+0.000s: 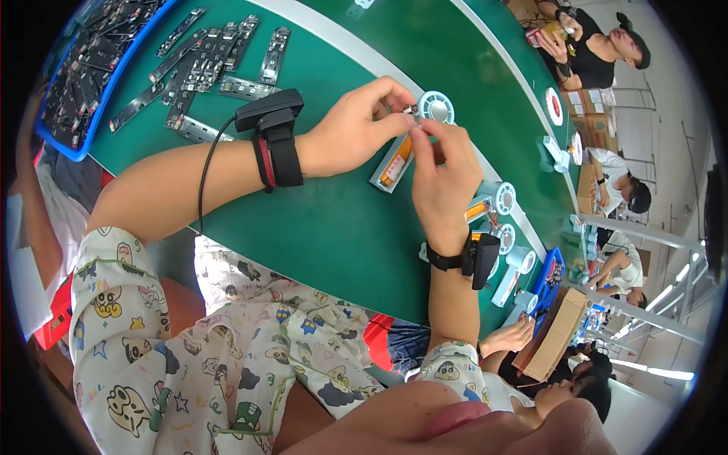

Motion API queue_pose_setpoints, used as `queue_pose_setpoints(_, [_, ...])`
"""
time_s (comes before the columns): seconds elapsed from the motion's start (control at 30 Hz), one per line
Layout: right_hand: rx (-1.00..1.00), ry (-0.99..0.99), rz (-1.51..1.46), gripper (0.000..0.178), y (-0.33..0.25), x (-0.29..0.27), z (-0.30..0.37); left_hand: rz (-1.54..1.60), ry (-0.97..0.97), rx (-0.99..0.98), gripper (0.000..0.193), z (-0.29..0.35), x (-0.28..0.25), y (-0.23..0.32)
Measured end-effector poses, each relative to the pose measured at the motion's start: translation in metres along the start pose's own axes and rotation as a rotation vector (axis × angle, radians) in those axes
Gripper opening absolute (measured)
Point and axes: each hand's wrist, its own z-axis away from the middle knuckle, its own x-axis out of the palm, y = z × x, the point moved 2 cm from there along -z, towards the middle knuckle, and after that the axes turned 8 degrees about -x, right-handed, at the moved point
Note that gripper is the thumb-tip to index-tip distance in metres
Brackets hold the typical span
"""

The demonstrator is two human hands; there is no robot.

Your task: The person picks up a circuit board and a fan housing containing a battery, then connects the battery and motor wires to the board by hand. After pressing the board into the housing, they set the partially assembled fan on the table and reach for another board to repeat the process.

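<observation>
In front of me, my left hand [368, 125] and my right hand [447, 171] meet, thumbs and fingertips closed in a pinch. Between them is a small part with a shiny metallic piece [410, 111]; my fingers cover most of it. Just behind the fingertips lies a pale blue unit with a round, slotted head [437, 108], like a small handheld fan. Its open handle [393, 164] shows an orange-wrapped cell with a pale label and reaches out under my hands. Whether the small part is wired to this unit, I cannot tell.
Black circuit-board strips [212, 64] lie scattered at the far left, beside a blue bin [108, 95] full of them. More pale blue units [503, 199] line the right, near a blue tray [547, 280] and cardboard box [557, 334]. Other people sit around the green table [334, 227].
</observation>
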Motion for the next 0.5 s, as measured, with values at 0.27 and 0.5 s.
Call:
queue_pose_setpoints(0.27, [0.26, -0.005, -0.152, 0.012, 0.018, 0.0, 0.005, -0.078, -0.095, 0.011, 0.031, -0.001, -0.001, 0.002])
queue_pose_setpoints(0.5, [0.02, -0.009, 0.098, 0.011, 0.01, -0.001, 0.002, -0.136, -0.088, 0.051, 0.033, 0.0, 0.0, 0.005])
